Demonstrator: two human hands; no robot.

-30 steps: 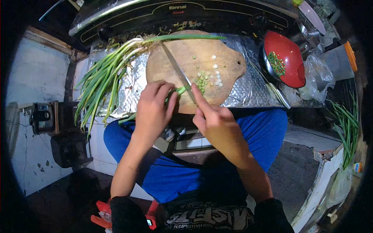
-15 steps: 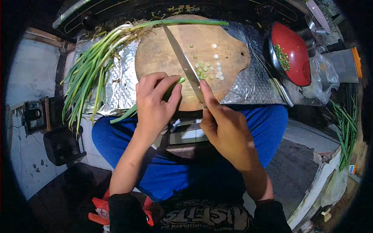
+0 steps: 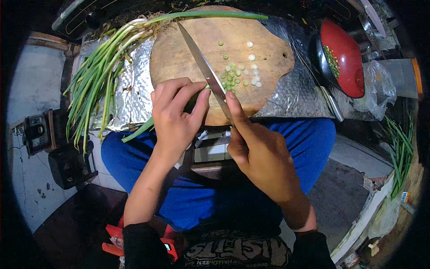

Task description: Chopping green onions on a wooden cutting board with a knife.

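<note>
My left hand is closed round a green onion stalk, whose lower end sticks out toward my lap. The stalk's cut tip pokes past my fingertips on the near part of the wooden cutting board. My right hand grips a kitchen knife, index finger laid along the blade, its point toward the far left. The blade stands against the stalk's tip. Just right of it lie several small green and white onion slices. One long green onion stretches across the board's far edge.
A bunch of green onions lies left of the board on foil. At the right are a red bowl with chopped greens, a metal-handled utensil and a plastic bag. More green stalks lie far right.
The blade has come up against the stalk's tip, where a small gap showed before. More green slices seem to lie beside the blade. The whole view has shifted slightly.
</note>
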